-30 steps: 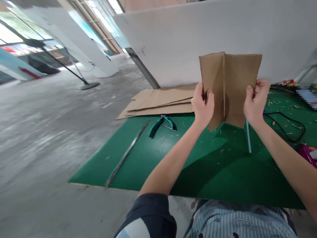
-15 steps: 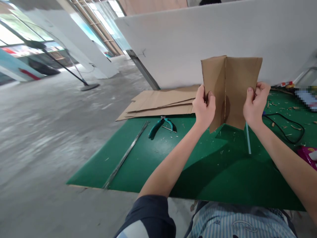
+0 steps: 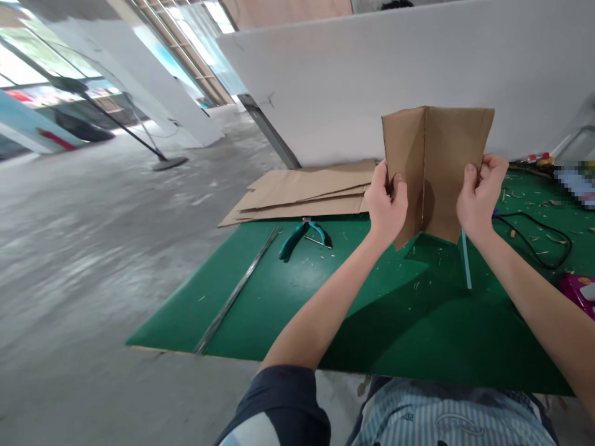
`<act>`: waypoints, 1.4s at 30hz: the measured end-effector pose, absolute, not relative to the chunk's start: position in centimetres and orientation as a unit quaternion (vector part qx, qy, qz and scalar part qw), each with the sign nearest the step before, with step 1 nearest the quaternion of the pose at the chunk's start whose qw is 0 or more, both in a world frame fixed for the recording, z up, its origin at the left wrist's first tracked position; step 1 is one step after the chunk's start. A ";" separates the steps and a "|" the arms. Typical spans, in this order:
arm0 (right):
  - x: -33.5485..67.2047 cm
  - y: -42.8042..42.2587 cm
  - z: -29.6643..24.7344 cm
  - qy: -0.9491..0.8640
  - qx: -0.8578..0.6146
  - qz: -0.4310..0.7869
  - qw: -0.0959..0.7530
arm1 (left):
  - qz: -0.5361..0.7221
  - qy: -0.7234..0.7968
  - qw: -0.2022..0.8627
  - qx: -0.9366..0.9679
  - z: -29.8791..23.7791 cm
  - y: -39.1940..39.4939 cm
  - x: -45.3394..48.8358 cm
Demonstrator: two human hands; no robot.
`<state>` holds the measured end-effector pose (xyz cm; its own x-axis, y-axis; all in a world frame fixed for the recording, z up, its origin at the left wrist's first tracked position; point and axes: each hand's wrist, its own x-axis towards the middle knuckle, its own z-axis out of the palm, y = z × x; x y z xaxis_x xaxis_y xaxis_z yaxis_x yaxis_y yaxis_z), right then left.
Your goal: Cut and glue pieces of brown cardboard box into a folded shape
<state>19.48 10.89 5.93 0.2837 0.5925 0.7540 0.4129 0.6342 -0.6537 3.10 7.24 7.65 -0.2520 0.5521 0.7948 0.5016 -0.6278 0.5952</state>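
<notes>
I hold a brown cardboard piece [image 3: 441, 155] upright above the green mat [image 3: 288, 297]. It is creased down the middle into two panels. My left hand [image 3: 387, 203] is closed on the left panel's edge, thumb in front. The right panel's edge is pinched by my right hand [image 3: 478, 195]. The cardboard's lower corner hangs just above the mat.
Flat cardboard sheets [image 3: 302, 192] lie at the mat's far left. Teal-handled pliers [image 3: 302, 234] and a long metal ruler [image 3: 237, 288] rest on the mat. A pale stick [image 3: 466, 260], a black cable [image 3: 539, 238] and a pink item [image 3: 579, 291] lie right. A white board [image 3: 372, 74] stands behind.
My left hand has drawn the left panel slightly inward toward the right, narrowing the fold a little. The right hand has barely moved.
</notes>
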 end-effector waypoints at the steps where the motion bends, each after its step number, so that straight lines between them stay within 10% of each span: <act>1: 19.5 10.9 5.9 -0.596 -0.420 0.068 0.681 | 0.666 0.429 0.020 0.611 7.6 7.2 3.1; 42: 22.3 10.2 9.8 -0.555 -0.527 0.002 0.643 | 0.709 0.439 0.092 0.544 9.1 8.0 2.1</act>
